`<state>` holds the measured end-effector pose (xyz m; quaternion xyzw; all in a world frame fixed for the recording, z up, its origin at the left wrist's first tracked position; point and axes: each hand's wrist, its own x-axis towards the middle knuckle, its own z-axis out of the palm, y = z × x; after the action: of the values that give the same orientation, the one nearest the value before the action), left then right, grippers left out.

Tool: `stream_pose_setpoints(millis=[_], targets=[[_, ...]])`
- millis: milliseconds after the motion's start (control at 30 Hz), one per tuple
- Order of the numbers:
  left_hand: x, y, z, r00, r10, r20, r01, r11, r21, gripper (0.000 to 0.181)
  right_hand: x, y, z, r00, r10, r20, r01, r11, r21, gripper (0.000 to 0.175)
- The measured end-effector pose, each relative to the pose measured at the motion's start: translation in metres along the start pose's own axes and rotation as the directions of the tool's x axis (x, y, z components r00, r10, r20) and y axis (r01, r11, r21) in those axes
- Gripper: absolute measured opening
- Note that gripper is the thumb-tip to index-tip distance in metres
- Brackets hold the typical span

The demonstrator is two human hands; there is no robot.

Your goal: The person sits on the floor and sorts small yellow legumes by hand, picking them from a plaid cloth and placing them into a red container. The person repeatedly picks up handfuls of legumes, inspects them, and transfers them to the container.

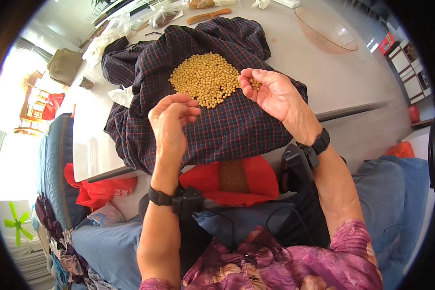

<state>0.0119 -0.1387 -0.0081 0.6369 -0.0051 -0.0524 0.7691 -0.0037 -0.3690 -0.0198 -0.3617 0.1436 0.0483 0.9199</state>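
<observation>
A heap of yellow soybeans lies on a dark plaid cloth, which is bunched up on a white table. My left hand hovers at the heap's near left edge, fingers loosely curled, with no bean visible in it. At the heap's right edge is my right hand, palm turned inward and fingers bent. Several beans show in the gap between its thumb and fingers; whether they are held or lie on the cloth behind, I cannot tell.
A clear pinkish plastic basket stands at the far right. Beyond the cloth lie a wooden comb and plastic bags. A crumpled white tissue touches the cloth's left side. Below the table edge, a red bag sits before my lap.
</observation>
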Motion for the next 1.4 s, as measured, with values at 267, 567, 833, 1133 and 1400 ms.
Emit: stream_pose_setpoints(millis=[267,567,833,1133,1400], targets=[[0.018,-0.014,-0.021,0.999,0.023,-0.047,-0.014,0.984,0.177,0.018,0.01,-0.005,-0.002,0.994,0.022,0.11,-0.022,1.0,-0.002,0.016],[0.034,-0.034,-0.026,0.971,0.238,0.011,-0.172,0.668,0.724,0.012,0.014,-0.006,-0.007,0.998,-0.06,0.003,0.06,0.998,-0.016,0.019],[0.037,-0.041,-0.012,0.945,0.321,0.057,-0.161,0.306,0.938,0.021,0.01,-0.011,-0.012,0.991,-0.07,-0.112,0.06,0.994,-0.094,0.014],[0.043,-0.049,0.003,0.914,0.362,0.185,-0.294,0.274,0.916,0.018,0.007,-0.013,-0.021,0.999,-0.038,0.008,0.039,0.993,-0.108,0.021],[0.045,-0.051,0.009,0.916,0.353,0.191,-0.34,0.428,0.838,0.009,0.009,-0.005,-0.018,1.0,-0.009,-0.03,0.004,0.986,-0.168,0.019]])
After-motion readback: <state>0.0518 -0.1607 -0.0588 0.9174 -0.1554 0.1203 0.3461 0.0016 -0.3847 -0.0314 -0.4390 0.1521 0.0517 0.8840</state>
